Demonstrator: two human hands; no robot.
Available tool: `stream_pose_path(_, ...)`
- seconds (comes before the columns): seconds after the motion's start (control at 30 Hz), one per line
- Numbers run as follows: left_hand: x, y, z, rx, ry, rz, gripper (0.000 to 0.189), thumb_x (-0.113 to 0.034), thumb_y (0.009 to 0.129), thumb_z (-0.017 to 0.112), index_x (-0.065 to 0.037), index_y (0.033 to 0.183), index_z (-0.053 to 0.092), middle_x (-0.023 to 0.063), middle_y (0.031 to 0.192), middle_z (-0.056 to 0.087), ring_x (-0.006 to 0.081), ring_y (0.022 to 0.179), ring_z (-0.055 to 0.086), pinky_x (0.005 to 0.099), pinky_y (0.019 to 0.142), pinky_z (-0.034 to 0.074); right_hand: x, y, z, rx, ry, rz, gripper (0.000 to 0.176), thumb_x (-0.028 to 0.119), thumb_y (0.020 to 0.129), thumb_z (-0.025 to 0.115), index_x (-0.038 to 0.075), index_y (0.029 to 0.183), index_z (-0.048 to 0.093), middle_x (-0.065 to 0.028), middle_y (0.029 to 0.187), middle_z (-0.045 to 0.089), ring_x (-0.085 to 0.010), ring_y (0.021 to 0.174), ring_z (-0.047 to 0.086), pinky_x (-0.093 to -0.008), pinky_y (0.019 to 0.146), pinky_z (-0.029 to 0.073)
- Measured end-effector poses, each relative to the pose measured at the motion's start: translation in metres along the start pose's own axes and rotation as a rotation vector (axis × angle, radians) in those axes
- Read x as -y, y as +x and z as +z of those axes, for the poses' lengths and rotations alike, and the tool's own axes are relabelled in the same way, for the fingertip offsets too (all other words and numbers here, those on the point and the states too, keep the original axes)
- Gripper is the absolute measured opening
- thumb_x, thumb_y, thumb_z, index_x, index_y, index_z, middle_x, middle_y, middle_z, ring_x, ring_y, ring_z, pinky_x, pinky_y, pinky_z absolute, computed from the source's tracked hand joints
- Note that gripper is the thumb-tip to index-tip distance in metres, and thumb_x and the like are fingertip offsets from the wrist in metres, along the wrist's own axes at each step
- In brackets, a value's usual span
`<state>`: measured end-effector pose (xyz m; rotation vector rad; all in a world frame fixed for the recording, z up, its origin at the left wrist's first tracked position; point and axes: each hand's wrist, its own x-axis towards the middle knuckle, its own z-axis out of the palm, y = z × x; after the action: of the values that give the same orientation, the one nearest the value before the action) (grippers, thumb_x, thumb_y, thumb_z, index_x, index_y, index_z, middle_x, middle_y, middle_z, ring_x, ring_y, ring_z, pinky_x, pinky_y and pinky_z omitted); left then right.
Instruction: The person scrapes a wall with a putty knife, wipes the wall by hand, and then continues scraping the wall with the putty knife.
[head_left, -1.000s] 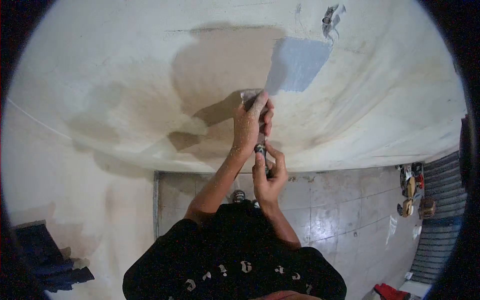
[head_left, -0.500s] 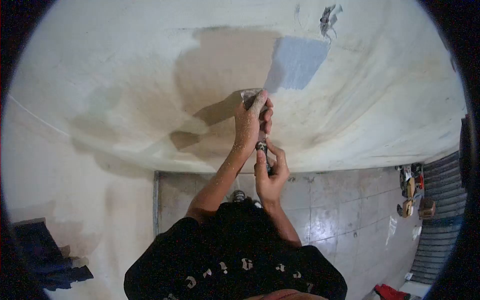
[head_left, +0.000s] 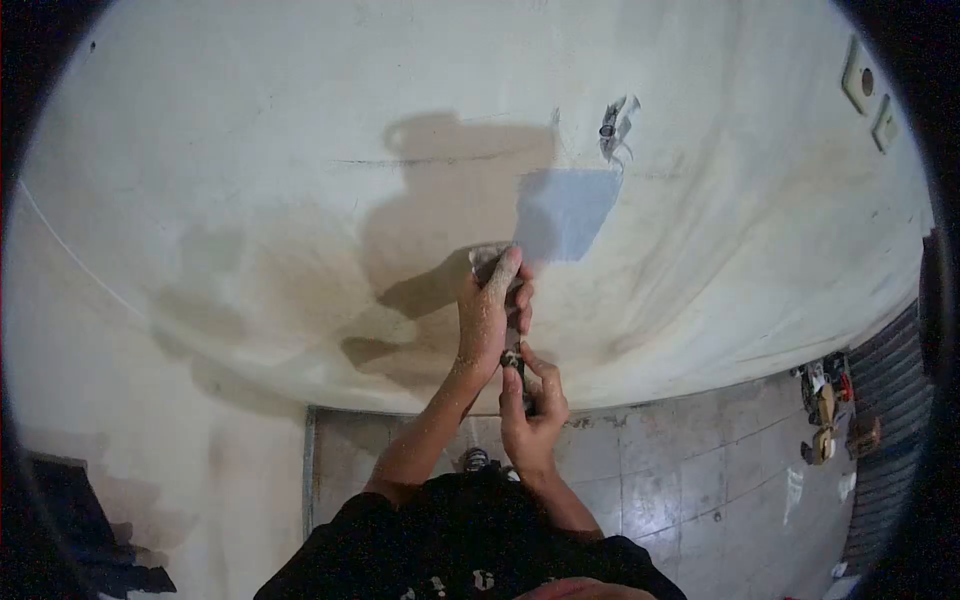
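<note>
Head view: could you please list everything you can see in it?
wall: one, cream, fills the upper picture.
patch: one, grey, on the wall above the hands.
cable stub: one, dark, just above the patch.
plates: two, pale, wall's upper right.
floor: one, grey tiles, lower right.
tools: a few, mixed colours, on the floor at the right edge.
heap: one, dark, lower left corner.
scraper: one, pale blade against the wall, dark handle below.
shirt: one, black, bottom centre.
left hand: dusty, pressed over the blade.
right hand: closed round the handle.
</note>
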<state>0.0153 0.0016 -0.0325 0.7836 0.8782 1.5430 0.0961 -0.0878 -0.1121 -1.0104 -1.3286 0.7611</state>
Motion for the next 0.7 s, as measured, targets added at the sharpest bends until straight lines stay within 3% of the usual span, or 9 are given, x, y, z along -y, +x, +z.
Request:
stream_pose_path(0.23,-0.016,0.004,0.012,-0.015,-0.025,0.023,0.033,-0.034,0.093,0.06,-0.005,0.077,0.055,0.0009,0.055,0.047,0.0113,0.038,0.045,0.0247,0.036,0.034,0.029,0.022,0.0,0.003,0.022,-0.011,0.03,0.006,0.095,0.057,-0.002,0.124,0.052,0.0023,0.07,0.055,-0.0017,0.058,0.046,-0.0179,0.051,0.034)
stream_pose_path(0.37,0.003,0.003,0.004,-0.003,-0.018,0.027,0.034,-0.035,0.093,0.059,-0.005,0.077,0.054,0.0008,0.055,0.047,0.0114,0.039,0.045,0.0249,0.037,0.035,0.005,0.014,-0.005,0.009,-0.044,-0.114,0.029,0.007,0.095,0.057,-0.002,0.123,0.052,0.0033,0.066,0.053,-0.0017,0.057,0.045,-0.0182,0.05,0.032)
stream_pose_path(0.53,-0.027,0.01,0.02,0.044,-0.032,0.124,0.034,-0.034,0.093,0.06,-0.006,0.075,0.053,0.0006,0.054,0.047,0.0113,0.039,0.045,0.025,0.038,0.035,0.037,0.034,-0.002,0.02,0.053,0.001,0.029,0.007,0.095,0.057,-0.002,0.122,0.052,0.0026,0.068,0.054,-0.0016,0.057,0.045,-0.0183,0.049,0.032)
stream_pose_path(0.67,-0.013,0.002,0.018,-0.017,-0.025,0.016,0.034,-0.034,0.093,0.059,-0.007,0.075,0.053,0.0003,0.054,0.047,0.0109,0.039,0.045,0.0245,0.038,0.035,0.021,0.026,-0.009,0.04,-0.021,-0.046,0.03,0.008,0.095,0.057,-0.002,0.123,0.051,0.0035,0.068,0.053,-0.0005,0.056,0.042,-0.0176,0.048,0.03)
stream_pose_path(0.7,-0.017,0.006,0.016,0.044,-0.01,0.061,0.033,-0.035,0.094,0.058,-0.007,0.076,0.054,0.0003,0.055,0.047,0.0107,0.04,0.045,0.0241,0.039,0.035,0.021,0.028,-0.009,0.039,-0.005,-0.049,0.031,0.008,0.095,0.056,-0.002,0.124,0.051,0.0037,0.068,0.053,-0.0004,0.055,0.041,-0.0175,0.048,0.029)
